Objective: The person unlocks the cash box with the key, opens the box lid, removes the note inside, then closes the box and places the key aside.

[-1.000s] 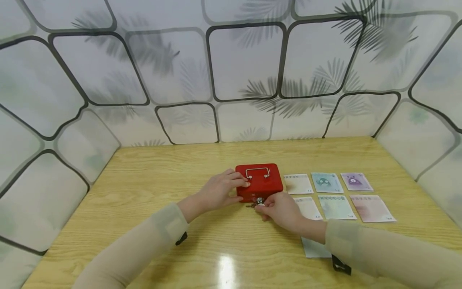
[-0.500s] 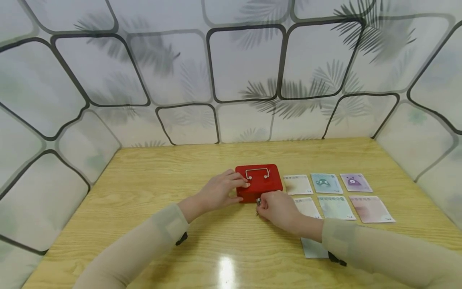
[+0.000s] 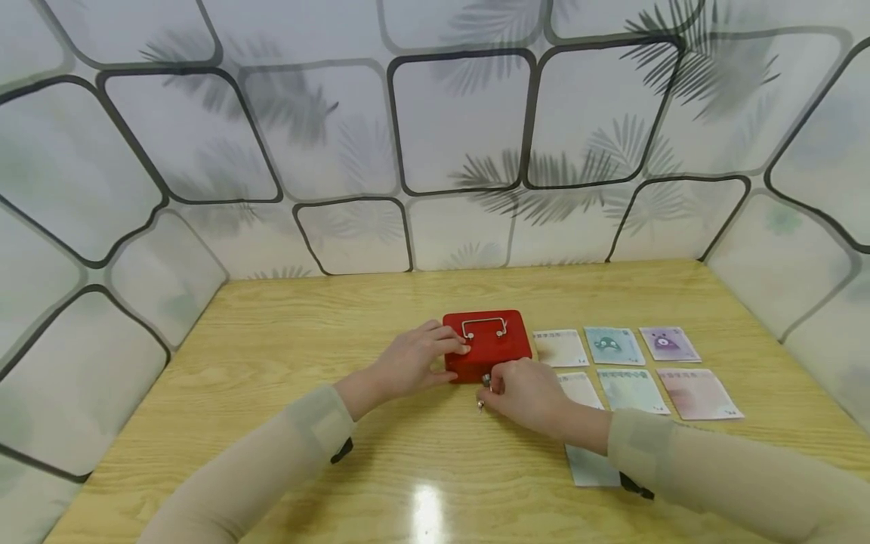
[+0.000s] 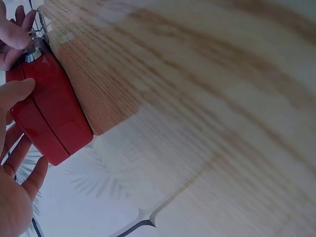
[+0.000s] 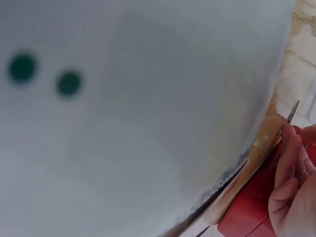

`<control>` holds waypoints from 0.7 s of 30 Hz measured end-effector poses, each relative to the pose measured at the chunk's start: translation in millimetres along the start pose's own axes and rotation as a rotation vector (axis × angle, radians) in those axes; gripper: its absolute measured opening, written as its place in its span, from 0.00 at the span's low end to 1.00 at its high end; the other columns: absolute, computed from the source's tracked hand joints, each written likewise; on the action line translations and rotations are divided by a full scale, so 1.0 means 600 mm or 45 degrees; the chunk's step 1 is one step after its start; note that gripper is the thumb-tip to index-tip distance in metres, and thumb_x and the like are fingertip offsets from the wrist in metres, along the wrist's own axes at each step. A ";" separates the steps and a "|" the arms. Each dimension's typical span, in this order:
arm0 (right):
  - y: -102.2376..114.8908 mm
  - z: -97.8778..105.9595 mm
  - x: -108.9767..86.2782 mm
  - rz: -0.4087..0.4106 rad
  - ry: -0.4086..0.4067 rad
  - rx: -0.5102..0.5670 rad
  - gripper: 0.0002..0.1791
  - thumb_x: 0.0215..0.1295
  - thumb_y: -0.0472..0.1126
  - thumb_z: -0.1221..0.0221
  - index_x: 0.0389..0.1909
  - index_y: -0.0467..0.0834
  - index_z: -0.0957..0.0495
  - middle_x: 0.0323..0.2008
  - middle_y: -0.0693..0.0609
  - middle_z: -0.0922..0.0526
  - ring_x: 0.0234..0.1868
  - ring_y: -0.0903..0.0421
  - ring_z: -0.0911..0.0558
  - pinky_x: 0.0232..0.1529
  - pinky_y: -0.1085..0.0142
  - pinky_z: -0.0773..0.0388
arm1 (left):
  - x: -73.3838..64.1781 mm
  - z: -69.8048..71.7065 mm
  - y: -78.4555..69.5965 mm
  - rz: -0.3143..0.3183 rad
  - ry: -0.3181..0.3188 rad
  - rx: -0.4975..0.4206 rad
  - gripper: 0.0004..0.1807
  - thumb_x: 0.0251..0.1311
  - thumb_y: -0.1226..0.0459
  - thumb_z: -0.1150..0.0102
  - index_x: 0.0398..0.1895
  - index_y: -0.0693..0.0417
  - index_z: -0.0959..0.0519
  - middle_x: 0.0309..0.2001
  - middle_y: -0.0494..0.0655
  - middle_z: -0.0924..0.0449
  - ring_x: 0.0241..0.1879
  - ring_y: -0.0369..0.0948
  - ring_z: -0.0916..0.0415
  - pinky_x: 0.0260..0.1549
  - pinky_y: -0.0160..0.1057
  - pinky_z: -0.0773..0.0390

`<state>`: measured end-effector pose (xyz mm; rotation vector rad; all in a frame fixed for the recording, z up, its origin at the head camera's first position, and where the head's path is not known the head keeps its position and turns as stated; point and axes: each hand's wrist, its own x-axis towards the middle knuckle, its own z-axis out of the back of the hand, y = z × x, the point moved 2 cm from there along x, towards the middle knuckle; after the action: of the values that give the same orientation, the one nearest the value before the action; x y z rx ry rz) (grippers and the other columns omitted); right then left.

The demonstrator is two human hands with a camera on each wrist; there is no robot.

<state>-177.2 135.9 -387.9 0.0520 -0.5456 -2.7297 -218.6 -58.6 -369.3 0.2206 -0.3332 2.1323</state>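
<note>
A small red cash box (image 3: 499, 346) with a wire handle (image 3: 484, 326) on its lid sits near the middle of the table. My left hand (image 3: 410, 359) grips its left side, fingers on the lid and thumb against the front. At the front face, my right hand (image 3: 529, 394) pinches a key at the silver lock (image 3: 486, 379). Another small key (image 3: 480, 406) dangles below those fingers. A key's metal shaft (image 5: 294, 111) sticks out past the fingertips in the right wrist view. The lock (image 4: 33, 52) shows partly in the left wrist view; the right hand's fingers hide the rest.
Right of the box, several paper notes lie in rows, among them a teal one (image 3: 615, 346) and a purple one (image 3: 669, 344). A pale note (image 3: 590, 466) lies partly under the right forearm. Patterned cloth walls (image 3: 462, 128) border the wooden table (image 3: 313, 332).
My right hand has turned at the lock, its knuckles now rolled upward over the key, and the hanging key has swung. The left hand and the box have stayed put.
</note>
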 end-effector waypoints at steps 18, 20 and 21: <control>0.002 -0.003 0.001 -0.008 -0.022 0.015 0.17 0.58 0.45 0.32 0.14 0.51 0.24 0.11 0.62 0.31 0.16 0.63 0.32 0.20 0.70 0.35 | 0.000 0.001 -0.002 0.015 0.004 0.006 0.19 0.54 0.60 0.28 0.50 0.51 0.18 0.49 0.42 0.21 0.48 0.41 0.29 0.48 0.37 0.25; 0.003 -0.003 0.001 -0.010 -0.024 0.013 0.17 0.59 0.45 0.32 0.14 0.51 0.25 0.10 0.62 0.32 0.15 0.63 0.32 0.20 0.70 0.35 | 0.001 0.000 -0.002 0.021 0.007 0.007 0.19 0.54 0.60 0.28 0.50 0.50 0.18 0.50 0.42 0.21 0.48 0.41 0.29 0.48 0.37 0.25; 0.003 -0.003 0.000 -0.008 -0.028 0.010 0.17 0.59 0.45 0.32 0.14 0.51 0.25 0.10 0.62 0.32 0.15 0.63 0.32 0.20 0.70 0.35 | 0.001 0.000 -0.002 0.021 0.007 0.007 0.19 0.54 0.60 0.28 0.50 0.50 0.18 0.50 0.42 0.21 0.48 0.40 0.29 0.48 0.37 0.25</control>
<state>-176.6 133.6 -389.1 0.0262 -0.5632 -2.7370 -217.9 -57.7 -369.0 0.2158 -0.3269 2.1500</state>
